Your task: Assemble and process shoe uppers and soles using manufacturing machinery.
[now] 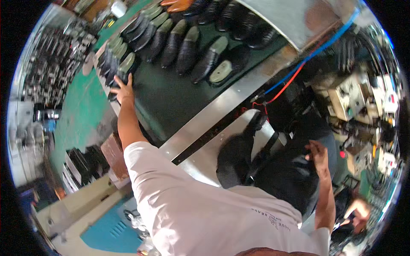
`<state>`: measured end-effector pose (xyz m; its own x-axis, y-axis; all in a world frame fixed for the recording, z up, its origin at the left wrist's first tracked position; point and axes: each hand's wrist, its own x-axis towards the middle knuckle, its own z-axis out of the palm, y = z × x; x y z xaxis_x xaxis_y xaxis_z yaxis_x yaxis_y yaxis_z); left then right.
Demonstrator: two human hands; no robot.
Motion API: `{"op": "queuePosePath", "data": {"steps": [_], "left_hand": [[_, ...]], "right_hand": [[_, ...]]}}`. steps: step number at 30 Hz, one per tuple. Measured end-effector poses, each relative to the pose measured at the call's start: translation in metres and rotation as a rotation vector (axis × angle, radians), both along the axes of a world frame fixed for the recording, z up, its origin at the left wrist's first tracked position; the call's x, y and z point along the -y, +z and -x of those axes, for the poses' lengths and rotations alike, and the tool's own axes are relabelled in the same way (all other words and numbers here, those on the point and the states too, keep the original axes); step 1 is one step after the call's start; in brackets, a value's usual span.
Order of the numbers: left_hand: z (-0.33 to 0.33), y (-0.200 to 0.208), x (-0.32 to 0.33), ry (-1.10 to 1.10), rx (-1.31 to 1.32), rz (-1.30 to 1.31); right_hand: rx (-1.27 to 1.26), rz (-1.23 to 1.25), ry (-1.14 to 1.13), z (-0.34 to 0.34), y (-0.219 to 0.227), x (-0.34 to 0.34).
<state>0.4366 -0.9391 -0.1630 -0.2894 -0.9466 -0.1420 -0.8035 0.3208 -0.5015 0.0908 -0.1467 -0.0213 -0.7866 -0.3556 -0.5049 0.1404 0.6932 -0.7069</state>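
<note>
My left arm stretches far forward to the left edge of a dark green conveyor belt [160, 96]. There my left hand [124, 90] is open, its fingers spread at the nearest of a row of black shoes [112, 80]. Whether the fingertips touch that shoe I cannot tell. Pale green lasts fill these shoes. My right hand [317, 154] hangs low on my right side, in front of dark cloth, with its fingers loosely bent and apart and nothing seen in them. Towards the middle of the belt lies one black shoe [206, 64], beside another shoe with a pale green last [221, 71].
A metal rail [218, 106] edges the belt on my side. Blue and red hoses [287, 83] run down on the right. A grey metal panel [294, 21] covers the belt's far right. Brown boxes [114, 155] stand at lower left; a person [358, 213] is at lower right.
</note>
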Motion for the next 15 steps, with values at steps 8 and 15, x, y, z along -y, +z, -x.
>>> {"op": "queuePosePath", "data": {"steps": [8, 15], "left_hand": [[-0.027, -0.033, -0.024, -0.699, 0.469, 0.038], [0.082, 0.031, -0.121, -0.704, -0.573, -0.285]], "right_hand": [[-0.166, 0.269, -0.072, -0.002, 0.012, -0.042], [-0.521, 0.014, -0.765, -0.089, 0.028, -0.238]]}}
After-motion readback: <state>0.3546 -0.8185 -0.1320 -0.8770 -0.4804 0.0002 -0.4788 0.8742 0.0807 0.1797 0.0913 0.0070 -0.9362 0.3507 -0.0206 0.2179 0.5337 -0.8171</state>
